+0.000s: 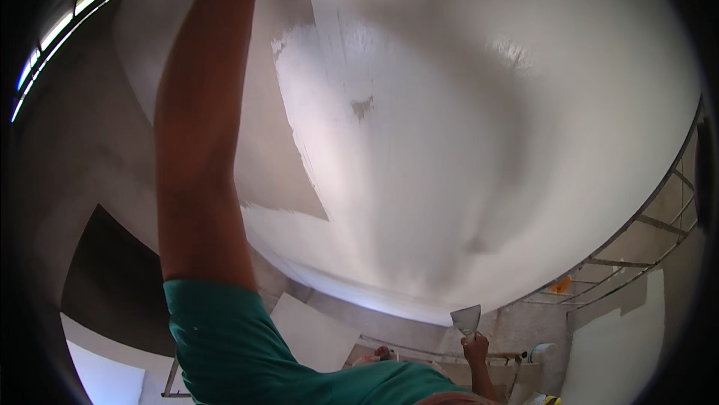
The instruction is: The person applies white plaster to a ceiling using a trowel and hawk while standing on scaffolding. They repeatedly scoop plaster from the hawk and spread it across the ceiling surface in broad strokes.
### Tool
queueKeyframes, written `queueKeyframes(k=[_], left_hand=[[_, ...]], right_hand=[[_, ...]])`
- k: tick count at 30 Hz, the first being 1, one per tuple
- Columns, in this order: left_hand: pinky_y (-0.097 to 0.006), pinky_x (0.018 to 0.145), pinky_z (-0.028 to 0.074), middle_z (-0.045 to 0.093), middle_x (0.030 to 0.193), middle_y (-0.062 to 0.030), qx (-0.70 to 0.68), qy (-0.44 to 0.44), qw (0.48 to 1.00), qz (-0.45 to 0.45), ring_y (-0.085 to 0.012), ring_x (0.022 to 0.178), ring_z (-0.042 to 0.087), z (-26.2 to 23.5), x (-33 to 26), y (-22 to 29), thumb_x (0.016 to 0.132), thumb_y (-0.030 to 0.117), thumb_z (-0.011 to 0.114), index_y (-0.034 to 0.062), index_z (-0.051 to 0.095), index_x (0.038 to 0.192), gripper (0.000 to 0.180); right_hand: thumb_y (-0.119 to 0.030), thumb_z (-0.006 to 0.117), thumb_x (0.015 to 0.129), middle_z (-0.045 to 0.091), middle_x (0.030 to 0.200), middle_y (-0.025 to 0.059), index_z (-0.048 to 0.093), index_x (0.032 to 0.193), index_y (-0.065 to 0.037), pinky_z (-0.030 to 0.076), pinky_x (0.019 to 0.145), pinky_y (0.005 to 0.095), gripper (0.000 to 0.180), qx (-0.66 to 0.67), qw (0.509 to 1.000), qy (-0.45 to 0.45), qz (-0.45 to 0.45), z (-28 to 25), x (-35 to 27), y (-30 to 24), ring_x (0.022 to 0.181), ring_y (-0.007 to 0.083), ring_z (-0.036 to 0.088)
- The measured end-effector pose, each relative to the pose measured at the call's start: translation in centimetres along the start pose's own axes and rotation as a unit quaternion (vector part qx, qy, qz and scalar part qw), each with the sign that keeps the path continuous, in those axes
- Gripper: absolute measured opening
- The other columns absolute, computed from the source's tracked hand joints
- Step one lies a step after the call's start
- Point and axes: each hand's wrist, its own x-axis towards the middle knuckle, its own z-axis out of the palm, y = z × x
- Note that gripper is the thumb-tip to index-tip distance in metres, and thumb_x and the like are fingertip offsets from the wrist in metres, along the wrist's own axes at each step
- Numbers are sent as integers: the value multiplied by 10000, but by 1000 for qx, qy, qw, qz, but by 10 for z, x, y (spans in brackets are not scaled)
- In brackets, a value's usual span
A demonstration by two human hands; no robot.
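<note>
My left arm [202, 120], in a green sleeve, reaches up along the wall and leaves the picture at the top edge, so the left hand is out of sight. Low on the right, my right hand [475, 348] is closed round a putty knife [466, 320], its wide blade pointing up. Before me is a wall [442, 150] coated in smooth white filler. Beside the raised arm lies a greyish uncoated area [277, 158] with a ragged border. A small bare patch [362, 108] shows within the white coat.
A metal ladder-like frame [625, 263] runs along the right, with an orange object [560, 285] near it. Below stands a white round container [542, 353]. A dark opening [116, 285] is at the left, and a bright barred window [71, 27] at the upper left.
</note>
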Motion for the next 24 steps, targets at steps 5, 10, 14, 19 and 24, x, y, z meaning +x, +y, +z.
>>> queueKeyframes(k=[5,10,14,19,24], left_hand=[[-415,948,453,595,1231,-139,-35,-35,999,-10,-336,1076,591,5,-25,9,811,-38,471,196,550,1296,545],[-490,1008,380,536,1325,-93,-49,-31,997,50,-303,1191,522,61,-136,29,803,-18,519,209,506,1339,583],[-646,1001,286,496,1349,-43,1,-37,999,2,-336,1225,467,104,-285,85,719,26,629,248,510,1334,665],[-643,1023,242,456,1399,-75,-61,-117,989,-64,-374,1293,401,127,-441,120,681,-53,597,236,486,1361,746],[-635,1073,136,472,1395,-55,-92,-201,974,-59,-345,1314,394,83,-451,114,715,-13,629,230,505,1347,688]], right_hand=[[-200,728,662,619,770,259,605,792,49,481,708,467,307,-21,1000,14,-10,3,-1,23,768,429,615],[-163,733,684,631,794,261,607,833,53,486,721,463,291,-28,1000,4,-9,-14,5,22,794,428,623],[-169,731,679,627,777,253,605,827,40,480,703,463,285,-40,999,15,-19,-14,13,15,785,429,619],[-188,729,664,633,801,261,628,877,37,479,715,478,326,-45,999,-12,-25,-13,15,9,806,442,612],[-217,732,645,644,816,261,652,876,30,496,735,483,348,-87,996,-13,5,-7,4,30,803,434,622]])
